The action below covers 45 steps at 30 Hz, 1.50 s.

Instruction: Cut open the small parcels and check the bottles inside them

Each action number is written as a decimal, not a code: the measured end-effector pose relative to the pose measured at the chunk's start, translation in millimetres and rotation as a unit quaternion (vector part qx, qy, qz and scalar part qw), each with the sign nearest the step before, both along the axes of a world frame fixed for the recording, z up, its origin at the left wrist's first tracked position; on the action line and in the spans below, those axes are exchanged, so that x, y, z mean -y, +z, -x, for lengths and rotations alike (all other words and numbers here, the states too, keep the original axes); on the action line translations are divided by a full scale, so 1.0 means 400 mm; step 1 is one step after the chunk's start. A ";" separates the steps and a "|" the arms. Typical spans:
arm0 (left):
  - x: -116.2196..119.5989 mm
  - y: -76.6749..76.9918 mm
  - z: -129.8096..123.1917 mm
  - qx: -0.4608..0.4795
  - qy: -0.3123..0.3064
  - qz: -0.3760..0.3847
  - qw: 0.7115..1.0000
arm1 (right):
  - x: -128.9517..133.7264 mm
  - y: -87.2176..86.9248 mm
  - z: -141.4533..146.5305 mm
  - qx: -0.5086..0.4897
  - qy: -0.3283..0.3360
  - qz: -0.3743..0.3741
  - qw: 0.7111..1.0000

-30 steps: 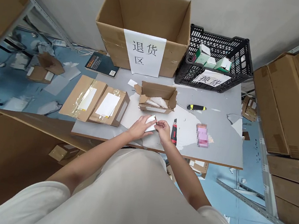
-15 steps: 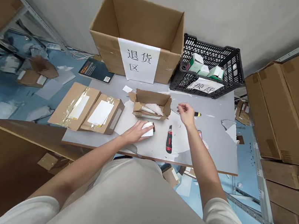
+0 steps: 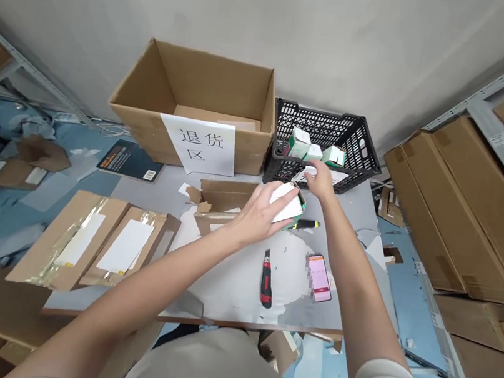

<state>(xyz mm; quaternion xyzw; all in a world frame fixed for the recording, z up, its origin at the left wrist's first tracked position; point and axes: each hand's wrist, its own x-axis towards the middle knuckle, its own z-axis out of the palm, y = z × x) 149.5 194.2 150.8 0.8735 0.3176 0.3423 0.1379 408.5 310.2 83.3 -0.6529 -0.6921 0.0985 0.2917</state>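
A small white and green box [image 3: 295,203] is gripped in my left hand [image 3: 255,215], raised above the table with its end tilted toward the right. My right hand [image 3: 322,180] is at the front of the black plastic crate [image 3: 358,173], over its paper label. Its fingers are curled, and I cannot make out whether anything is between them. Several similar white and green boxes [image 3: 300,142] sit inside the crate. Partly behind my left hand is an opened small cardboard box [image 3: 225,197].
A big open carton [image 3: 141,134] stands at the back left, a dark book [image 3: 128,161] beside it. Two taped parcels [image 3: 78,239] lie at left. A red-black utility knife [image 3: 266,283], a black-yellow tool [image 3: 307,224] and a phone [image 3: 319,278] rest on the table [image 3: 226,299]. Shelves with cartons [image 3: 448,206] flank the right.
My left hand has lifted the small box off the table and moved it right. My right hand has gone forward to the crate. The camera view has tilted up, revealing the phone.
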 end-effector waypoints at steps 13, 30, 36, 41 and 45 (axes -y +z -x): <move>-0.073 -0.045 0.048 -0.037 0.105 0.004 0.994 | -0.139 -0.069 0.011 0.208 -0.004 0.128 0.970; -0.072 0.036 0.012 -0.063 0.071 -0.026 0.995 | 0.110 -0.049 0.012 0.298 0.104 0.139 0.939; -0.068 0.101 0.009 -0.085 0.049 -0.021 0.995 | 0.133 -0.046 0.004 0.274 0.115 0.141 0.944; -0.107 0.198 0.015 -0.062 0.064 -0.061 0.994 | 0.146 -0.047 -0.004 0.251 0.122 0.132 0.951; -0.184 0.234 0.002 -0.047 0.073 -0.091 0.992 | 0.149 -0.009 -0.008 0.216 0.083 0.104 0.967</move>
